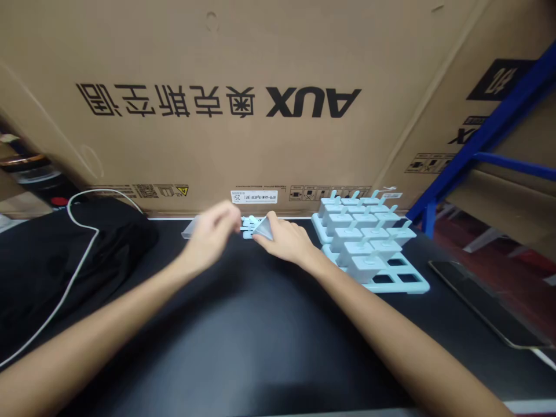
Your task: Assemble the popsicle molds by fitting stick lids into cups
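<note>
My right hand (286,236) is closed around a translucent popsicle mold cup (264,228) near the back of the table. Just to its left, my left hand (212,231) is blurred, its fingers curled together; whatever they hold is hidden. Between the two hands lie several light blue popsicle sticks (249,221), partly covered by the cup. A clear piece (189,227) shows behind my left hand. To the right, several popsicle molds with blue sticks (362,234) stand upright in light blue racks (417,285); the front rack has bare openings.
A large cardboard box (174,150) walls off the back of the black table (243,347). Black cloth (117,237) and a white cable (89,249) lie at left. A phone (486,301) rests at right near a blue metal frame (478,142).
</note>
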`<state>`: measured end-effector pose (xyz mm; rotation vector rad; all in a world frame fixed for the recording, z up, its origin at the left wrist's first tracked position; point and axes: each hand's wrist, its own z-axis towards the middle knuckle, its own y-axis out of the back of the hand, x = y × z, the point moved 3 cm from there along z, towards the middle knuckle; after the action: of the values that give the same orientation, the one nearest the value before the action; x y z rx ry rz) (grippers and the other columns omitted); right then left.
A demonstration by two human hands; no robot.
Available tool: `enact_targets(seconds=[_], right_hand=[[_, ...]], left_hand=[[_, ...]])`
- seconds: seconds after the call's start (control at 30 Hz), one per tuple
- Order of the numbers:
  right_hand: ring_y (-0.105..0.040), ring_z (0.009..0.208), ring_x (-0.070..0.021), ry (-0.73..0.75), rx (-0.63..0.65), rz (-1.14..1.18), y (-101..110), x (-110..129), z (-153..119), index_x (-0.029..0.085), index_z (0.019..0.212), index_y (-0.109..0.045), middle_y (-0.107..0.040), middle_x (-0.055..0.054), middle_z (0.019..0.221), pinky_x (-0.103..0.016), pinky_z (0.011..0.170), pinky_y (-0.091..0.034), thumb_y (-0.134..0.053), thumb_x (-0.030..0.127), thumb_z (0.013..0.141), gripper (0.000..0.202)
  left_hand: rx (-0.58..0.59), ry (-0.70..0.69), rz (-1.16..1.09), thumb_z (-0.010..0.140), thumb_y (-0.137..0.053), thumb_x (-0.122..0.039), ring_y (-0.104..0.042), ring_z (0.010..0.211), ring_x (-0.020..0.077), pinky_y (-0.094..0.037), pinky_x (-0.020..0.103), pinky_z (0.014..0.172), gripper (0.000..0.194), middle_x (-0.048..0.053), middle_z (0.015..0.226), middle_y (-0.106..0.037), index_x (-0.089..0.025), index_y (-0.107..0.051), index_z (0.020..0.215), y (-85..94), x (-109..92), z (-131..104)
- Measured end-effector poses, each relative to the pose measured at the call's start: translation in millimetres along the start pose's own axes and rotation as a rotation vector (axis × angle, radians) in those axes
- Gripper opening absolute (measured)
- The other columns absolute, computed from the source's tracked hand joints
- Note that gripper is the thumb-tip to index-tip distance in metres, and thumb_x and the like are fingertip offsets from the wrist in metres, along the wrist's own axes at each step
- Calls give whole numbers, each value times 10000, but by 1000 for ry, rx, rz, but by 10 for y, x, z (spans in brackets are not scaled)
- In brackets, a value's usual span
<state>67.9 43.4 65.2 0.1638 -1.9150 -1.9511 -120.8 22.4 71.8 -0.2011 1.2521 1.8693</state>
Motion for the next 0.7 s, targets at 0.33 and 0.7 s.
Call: enact_targets(seconds=[0.33,0.7], right_hand=[[-645,1089,-342,10,24,-164,-114,-6,553,112,1213,-596,-678,-205,1158,-424,886,-481,-539,517,863,538],[-657,1049,-363,-64,-6,-150,25,-166,521,192,1170,-675,-709,-163,1095,-453,855,-484,-574,671,778,627]], left_hand=[[303,-105,343,964,-445,-295,-573,889,196,-488,334,781,117,17,939,-605,-228,-536,935,-481,331,-353],[278,5,365,949,-478,-332,-551,1103,247,-527,428,955,192,48,1228,-568,-251,-539,1112,-468,401,-355]])
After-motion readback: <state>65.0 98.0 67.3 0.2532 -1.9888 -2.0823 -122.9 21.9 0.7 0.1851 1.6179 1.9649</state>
